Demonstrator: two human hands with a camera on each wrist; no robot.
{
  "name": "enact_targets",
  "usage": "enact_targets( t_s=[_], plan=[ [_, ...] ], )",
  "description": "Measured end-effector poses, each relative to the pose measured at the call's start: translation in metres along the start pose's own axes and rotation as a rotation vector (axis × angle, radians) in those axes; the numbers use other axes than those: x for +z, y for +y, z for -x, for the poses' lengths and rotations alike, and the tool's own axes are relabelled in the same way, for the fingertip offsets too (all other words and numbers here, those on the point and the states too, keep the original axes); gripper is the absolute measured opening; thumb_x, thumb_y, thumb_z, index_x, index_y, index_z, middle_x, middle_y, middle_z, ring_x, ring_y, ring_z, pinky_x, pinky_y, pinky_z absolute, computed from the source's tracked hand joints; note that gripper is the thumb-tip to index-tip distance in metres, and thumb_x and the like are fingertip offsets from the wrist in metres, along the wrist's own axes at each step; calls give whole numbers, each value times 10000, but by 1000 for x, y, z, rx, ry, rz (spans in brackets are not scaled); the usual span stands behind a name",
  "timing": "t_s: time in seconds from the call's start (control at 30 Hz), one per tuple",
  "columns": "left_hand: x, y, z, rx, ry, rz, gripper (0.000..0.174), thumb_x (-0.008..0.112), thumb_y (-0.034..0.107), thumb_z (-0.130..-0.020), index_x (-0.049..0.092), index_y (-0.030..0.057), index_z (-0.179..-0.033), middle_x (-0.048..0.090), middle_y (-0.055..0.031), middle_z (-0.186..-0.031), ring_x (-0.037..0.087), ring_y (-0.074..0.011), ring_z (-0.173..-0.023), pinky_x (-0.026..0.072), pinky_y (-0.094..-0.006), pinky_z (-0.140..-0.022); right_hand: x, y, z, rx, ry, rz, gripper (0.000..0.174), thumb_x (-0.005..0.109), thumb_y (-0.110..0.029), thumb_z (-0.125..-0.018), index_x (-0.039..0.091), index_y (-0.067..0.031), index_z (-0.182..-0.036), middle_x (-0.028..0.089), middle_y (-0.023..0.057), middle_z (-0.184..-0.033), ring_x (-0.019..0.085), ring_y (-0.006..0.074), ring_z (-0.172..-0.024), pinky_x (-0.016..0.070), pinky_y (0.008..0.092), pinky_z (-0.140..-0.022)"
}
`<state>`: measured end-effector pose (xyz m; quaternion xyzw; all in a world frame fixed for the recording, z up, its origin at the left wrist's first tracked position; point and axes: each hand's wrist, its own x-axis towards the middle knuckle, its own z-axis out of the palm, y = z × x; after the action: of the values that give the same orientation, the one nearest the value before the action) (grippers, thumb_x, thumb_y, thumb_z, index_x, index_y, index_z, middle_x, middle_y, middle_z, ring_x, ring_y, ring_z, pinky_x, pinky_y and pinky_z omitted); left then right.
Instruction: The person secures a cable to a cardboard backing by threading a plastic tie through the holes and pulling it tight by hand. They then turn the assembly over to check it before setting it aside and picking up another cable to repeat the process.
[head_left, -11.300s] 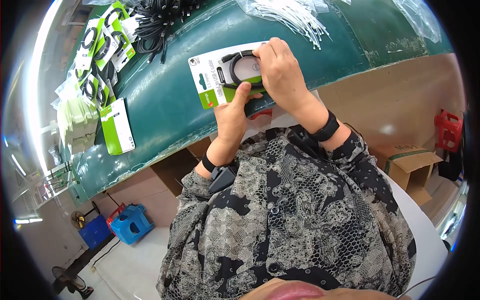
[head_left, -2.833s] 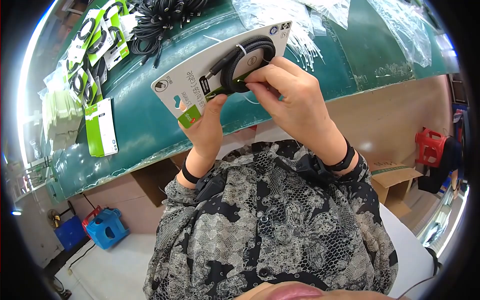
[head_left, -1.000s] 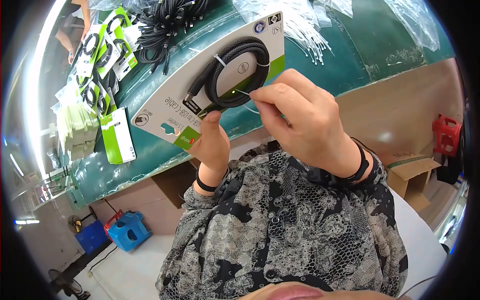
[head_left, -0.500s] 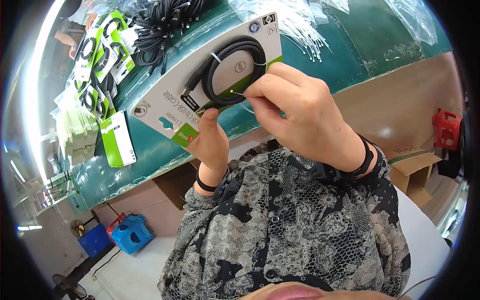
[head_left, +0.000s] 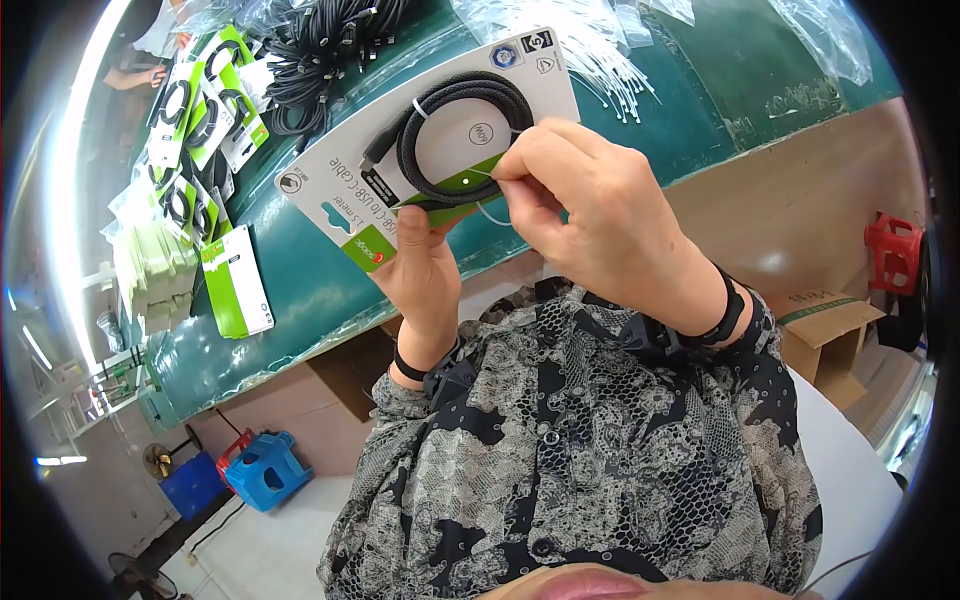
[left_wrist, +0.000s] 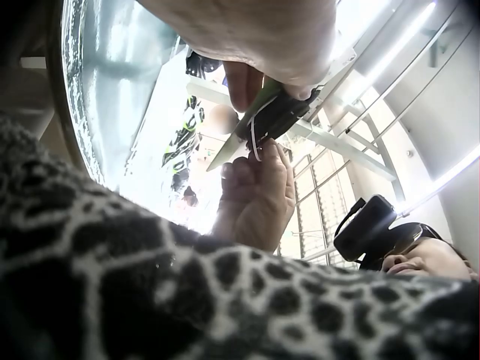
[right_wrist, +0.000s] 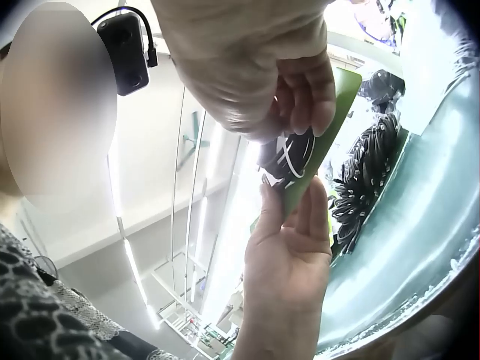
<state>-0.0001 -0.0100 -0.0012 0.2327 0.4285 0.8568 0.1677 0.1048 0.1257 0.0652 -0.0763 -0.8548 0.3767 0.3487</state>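
Note:
My left hand [head_left: 420, 275] grips the lower left of a white and green USB-C cable card [head_left: 325, 165], its thumb on the front. A black braided cable [head_left: 407, 150] lies coiled on the card, with a white tie round its upper left. My right hand [head_left: 605, 210] pinches a thin white cable tie [head_left: 481, 172] at the coil's lower right. Another stretch of white tie loops below the card's lower edge. In the right wrist view the left hand [right_wrist: 289, 274] holds the card [right_wrist: 330, 124] from below, and the right fingers sit over the coil.
On the green table [head_left: 300, 285] lie carded cables [head_left: 175, 105], a pale card stack [head_left: 155, 265], a loose card [head_left: 238, 285], black cables [head_left: 320, 50] and white cable ties [head_left: 610, 70]. Another person's arm [head_left: 130, 77] shows at the back left. A cardboard box [head_left: 830, 335] stands right.
The card has come up off the tabletop area toward the head and turned. My right hand went from the card's right edge to pinching the tie. Lately the card has tilted slightly.

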Motion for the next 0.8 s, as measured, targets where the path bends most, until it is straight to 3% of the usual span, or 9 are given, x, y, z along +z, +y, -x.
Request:
enact_targets(
  t_s=[0.4, 0.8],
  plan=[
    [-5, -4, 1, 59, 19, -40, 526, 577, 19, -889, 331, 65, -1352, 518, -118, -1241, 573, -220, -1064, 563, -376, -821, 0, -4, -2, -13, -52, 9, 128, 605, 68, -708, 551, -15, -789, 518, 99, -695, 542, 262, -579, 450, 324, -515],
    [2, -5, 5, 190, 82, -127, 487, 619, -101, -801, 430, -28, -1245, 559, -112, -1155, 578, -178, -990, 479, -294, -861, -4, -5, -4, -3, -97, 42, 105, 601, 49, -711, 536, -8, -772, 512, 110, -693, 534, 288, -575, 449, 341, -515]
  ],
)
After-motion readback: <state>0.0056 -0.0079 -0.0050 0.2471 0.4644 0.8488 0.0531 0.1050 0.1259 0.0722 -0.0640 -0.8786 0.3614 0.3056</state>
